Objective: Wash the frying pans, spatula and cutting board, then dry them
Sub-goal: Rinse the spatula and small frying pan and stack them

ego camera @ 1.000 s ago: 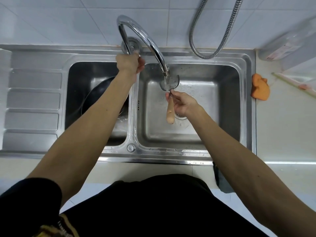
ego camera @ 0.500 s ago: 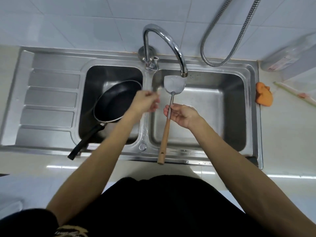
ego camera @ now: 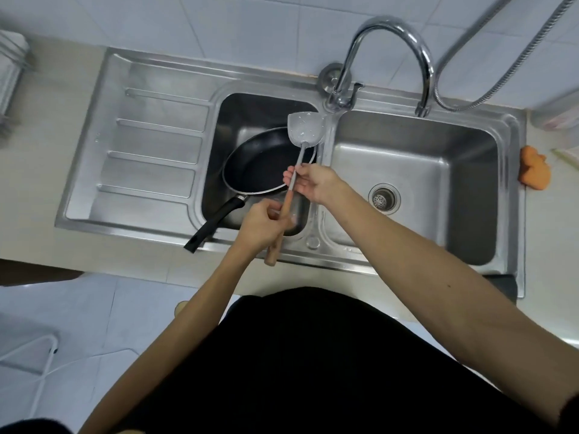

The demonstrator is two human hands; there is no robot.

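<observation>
Even bright light; sink glare; blurred, warped edges.

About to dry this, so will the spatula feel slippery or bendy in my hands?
Probably slippery: droplets sit on the metal blade of the spatula. Likely stiff: it runs straight between the left hand gripping the wooden handle and the right hand pinching the shaft. Probably light, judging by that pinch.

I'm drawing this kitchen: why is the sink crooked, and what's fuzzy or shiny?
Head view: the wide-angle lens skews the stainless steel double sink; the white object at the left edge is blurred; light glints on the curved chrome tap; the metal spatula with wooden handle looks sharp.
</observation>
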